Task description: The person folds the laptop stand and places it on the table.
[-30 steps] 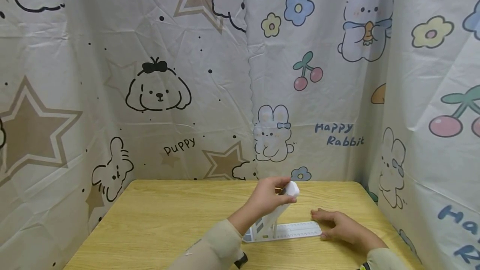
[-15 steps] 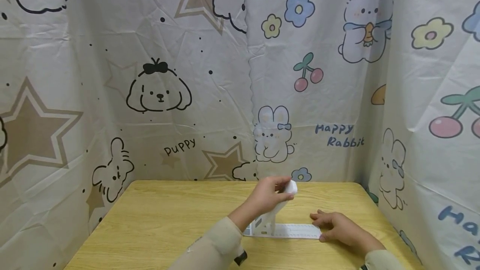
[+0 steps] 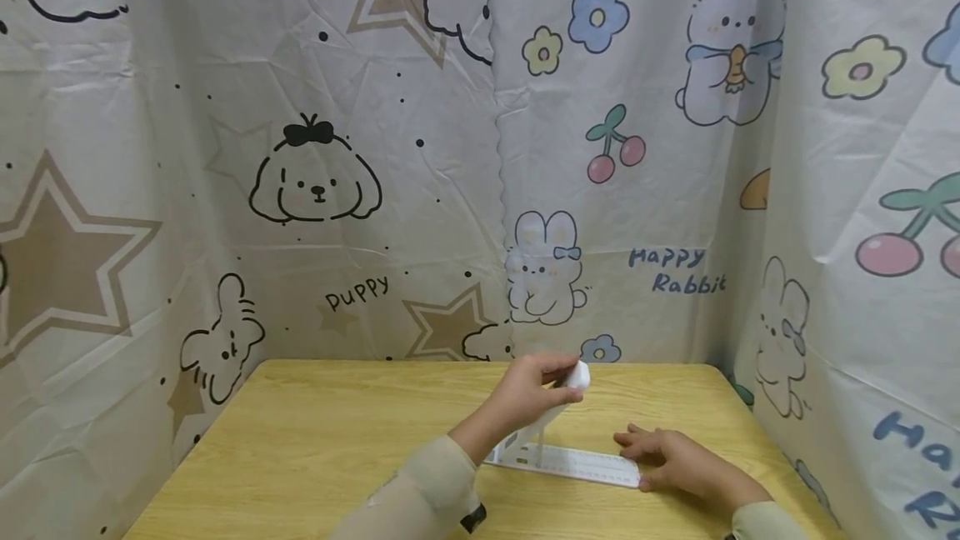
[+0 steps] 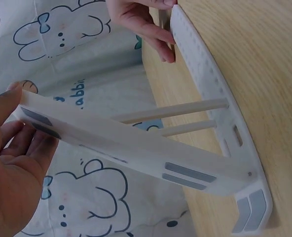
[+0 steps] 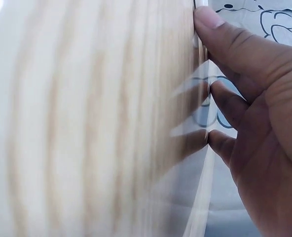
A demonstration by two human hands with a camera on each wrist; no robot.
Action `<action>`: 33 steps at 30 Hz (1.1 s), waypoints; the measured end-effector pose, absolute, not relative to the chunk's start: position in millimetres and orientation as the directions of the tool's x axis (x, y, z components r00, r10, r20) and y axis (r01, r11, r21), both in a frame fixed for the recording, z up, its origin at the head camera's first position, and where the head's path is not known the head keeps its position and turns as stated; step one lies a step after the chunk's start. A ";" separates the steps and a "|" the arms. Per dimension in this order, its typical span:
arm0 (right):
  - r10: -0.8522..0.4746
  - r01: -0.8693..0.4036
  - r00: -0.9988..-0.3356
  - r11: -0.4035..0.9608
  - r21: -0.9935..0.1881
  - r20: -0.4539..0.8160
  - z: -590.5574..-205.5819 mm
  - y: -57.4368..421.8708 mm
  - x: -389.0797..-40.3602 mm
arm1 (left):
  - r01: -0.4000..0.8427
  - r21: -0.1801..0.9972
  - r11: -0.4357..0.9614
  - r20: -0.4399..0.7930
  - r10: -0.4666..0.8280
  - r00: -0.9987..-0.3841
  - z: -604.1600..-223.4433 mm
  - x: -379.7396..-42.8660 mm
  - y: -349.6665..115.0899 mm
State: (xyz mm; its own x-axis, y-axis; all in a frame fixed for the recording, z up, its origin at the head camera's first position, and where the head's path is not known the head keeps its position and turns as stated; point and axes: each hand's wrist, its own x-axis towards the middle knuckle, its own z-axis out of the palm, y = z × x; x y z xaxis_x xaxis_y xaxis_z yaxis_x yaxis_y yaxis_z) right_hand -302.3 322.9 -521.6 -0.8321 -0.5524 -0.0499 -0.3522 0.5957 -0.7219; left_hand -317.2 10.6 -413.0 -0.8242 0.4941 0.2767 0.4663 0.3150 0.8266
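Observation:
A white folding stand (image 3: 592,464) rests on the table, with a flat notched base and a tilted arm (image 4: 101,133) bearing grey pads. Two thin rods (image 4: 185,109) join the arm to the base. My left hand (image 3: 528,394) grips the arm's raised end, thumb on one side and fingers on the other; in the left wrist view this hand (image 4: 18,163) shows at the left. At the base's far right end, my right hand (image 3: 686,465) holds it between thumb and fingers. In the right wrist view, that hand's fingertips (image 5: 220,140) touch the glossy tabletop, and the stand is mostly hidden.
The wood-grain table (image 3: 337,440) reaches back to a pale printed curtain (image 3: 420,190), which also hangs along both sides. Table surface extends left of the stand and in front of it.
The stand has turned slightly on the table: its base's right end has come nearer to me and its left end has gone farther away. Its raised end has shifted a little left with my left hand.

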 end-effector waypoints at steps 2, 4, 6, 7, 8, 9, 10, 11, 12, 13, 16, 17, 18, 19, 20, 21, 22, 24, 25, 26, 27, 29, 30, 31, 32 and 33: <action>-0.556 -0.345 -0.829 0.584 -0.735 -0.052 -521.3 322.3 -303.2 | 0.475 0.817 0.327 0.280 0.494 -0.823 -413.3 -315.4 10.6; -0.545 -0.340 -0.836 0.600 -0.724 -0.059 -521.5 321.7 -303.3 | 0.487 0.806 0.337 0.286 0.499 -0.818 -412.6 -314.7 10.6; -0.534 -0.338 -0.843 0.613 -0.714 -0.059 -521.8 320.6 -302.1 | 0.507 0.794 0.336 0.299 0.512 -0.806 -411.2 -315.2 10.5; -0.532 -0.339 -0.845 0.616 -0.711 -0.058 -521.9 319.6 -301.2 | 0.515 0.789 0.335 0.301 0.520 -0.799 -410.7 -316.0 10.2; -0.527 -0.336 -0.848 0.618 -0.711 -0.058 -522.0 318.3 -300.4 | 0.524 0.784 0.333 0.304 0.530 -0.792 -410.2 -317.0 9.6; -0.526 -0.337 -0.848 0.616 -0.712 -0.054 -522.1 316.9 -299.2 | 0.531 0.781 0.327 0.306 0.542 -0.783 -409.8 -318.3 8.9; -0.529 -0.337 -0.847 0.610 -0.717 -0.050 -522.1 315.3 -298.0 | 0.538 0.780 0.321 0.306 0.554 -0.774 -409.3 -319.6 7.9; -0.528 -0.338 -0.848 0.607 -0.719 -0.047 -522.1 313.6 -296.6 | 0.542 0.780 0.314 0.305 0.566 -0.766 -409.1 -321.2 6.8; -0.524 -0.338 -0.850 0.610 -0.717 -0.046 -522.0 311.9 -295.3 | 0.547 0.778 0.309 0.304 0.577 -0.758 -409.1 -322.9 5.7; -0.522 -0.340 -0.852 0.615 -0.711 -0.044 -521.9 310.3 -294.2 | 0.552 0.777 0.301 0.306 0.586 -0.750 -409.2 -324.6 4.6; -0.519 -0.355 -0.854 0.634 -0.687 -0.037 -520.9 307.0 -291.4 | 0.571 0.772 0.279 0.316 0.611 -0.726 -409.4 -328.7 1.0; -0.520 -0.362 -0.854 0.640 -0.678 -0.035 -520.3 306.6 -291.1 | 0.578 0.769 0.273 0.321 0.616 -0.719 -409.6 -329.6 0.1; -0.525 -0.365 -0.850 0.639 -0.677 -0.037 -519.6 306.4 -290.9 | 0.581 0.768 0.270 0.323 0.620 -0.715 -410.0 -330.3 -0.8; -0.534 -0.369 -0.844 0.633 -0.680 -0.039 -518.9 306.4 -291.1 | 0.585 0.766 0.265 0.326 0.625 -0.710 -410.0 -330.6 -1.7; -0.547 -0.373 -0.836 0.620 -0.690 -0.040 -518.4 306.6 -291.5 | 0.586 0.766 0.263 0.325 0.627 -0.707 -410.0 -330.9 -2.4; -0.558 -0.371 -0.829 0.606 -0.703 -0.044 -518.4 307.1 -292.3 | 0.585 0.767 0.264 0.323 0.630 -0.707 -410.0 -330.9 -2.9; -0.571 -0.369 -0.820 0.588 -0.720 -0.047 -518.6 307.6 -292.9 | 0.586 0.767 0.261 0.323 0.632 -0.705 -410.1 -331.0 -3.2; -0.594 -0.361 -0.803 0.560 -0.746 -0.057 -519.9 308.1 -294.0 | 0.582 0.771 0.258 0.320 0.633 -0.705 -410.5 -331.0 -3.5; -0.602 -0.364 -0.796 0.552 -0.750 -0.057 -521.1 307.9 -294.6 | 0.581 0.772 0.257 0.321 0.632 -0.706 -410.9 -331.3 -3.7; -0.605 -0.363 -0.794 0.550 -0.752 -0.058 -522.3 307.4 -294.9 | 0.578 0.777 0.250 0.322 0.630 -0.706 -411.5 -331.8 -4.1; -0.604 -0.361 -0.795 0.550 -0.753 -0.060 -523.2 306.4 -294.9 | 0.575 0.780 0.246 0.324 0.628 -0.708 -412.3 -332.5 -4.6; -0.604 -0.373 -0.796 0.556 -0.743 -0.052 -524.9 302.9 -294.3 | 0.567 0.791 0.230 0.329 0.621 -0.711 -413.8 -334.3 -6.1; -0.601 -0.378 -0.798 0.561 -0.737 -0.047 -525.5 300.6 -293.7 | 0.563 0.796 0.221 0.332 0.618 -0.712 -414.6 -335.4 -7.2; -0.596 -0.379 -0.802 0.562 -0.735 -0.043 -525.8 298.0 -293.0 | 0.559 0.802 0.210 0.334 0.618 -0.711 -415.2 -336.6 -8.4; -0.593 -0.380 -0.804 0.563 -0.734 -0.039 -525.9 295.4 -291.8 | 0.559 0.805 0.197 0.339 0.622 -0.706 -415.8 -337.9 -9.6; -0.589 -0.378 -0.807 0.566 -0.733 -0.039 -526.0 292.8 -290.5 | 0.561 0.806 0.188 0.341 0.626 -0.701 -416.0 -339.1 -10.7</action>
